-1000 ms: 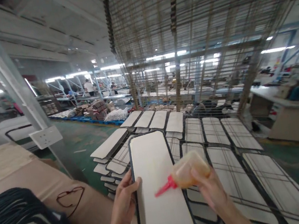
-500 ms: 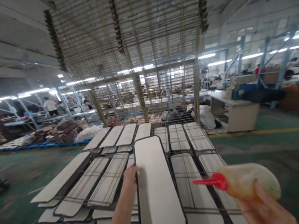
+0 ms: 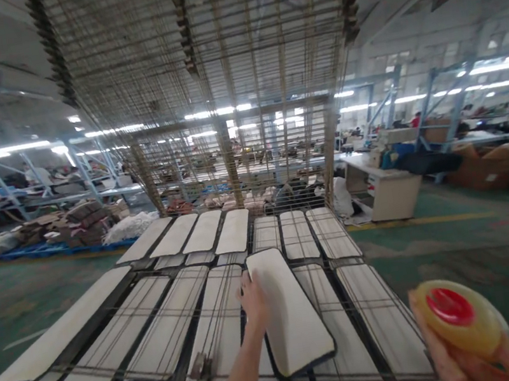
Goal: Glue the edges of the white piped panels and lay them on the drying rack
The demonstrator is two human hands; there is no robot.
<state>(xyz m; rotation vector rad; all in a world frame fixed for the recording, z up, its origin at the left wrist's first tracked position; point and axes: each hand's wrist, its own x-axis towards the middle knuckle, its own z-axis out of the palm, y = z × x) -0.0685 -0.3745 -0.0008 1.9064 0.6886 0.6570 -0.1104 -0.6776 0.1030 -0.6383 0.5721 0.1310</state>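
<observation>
The dark-edged white panel (image 3: 296, 313) now sits tilted over the wire-crossed rows of similar panels (image 3: 364, 302), its upper left edge pinched in the left hand (image 3: 255, 303). Bottle (image 3: 484, 315)'s moved off to the side, clasped in the right hand (image 3: 442, 357), so only the left's on the panel.

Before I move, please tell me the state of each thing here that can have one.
Held panel: pale face up, askew
Bottle: red cap on, turned toward camera
Left hand: gripping panel's edge
Right hand: closed around bottle
Other panels: laid in rows
Upper racks: raised
Lights: lit
Carton: flaps open
</observation>
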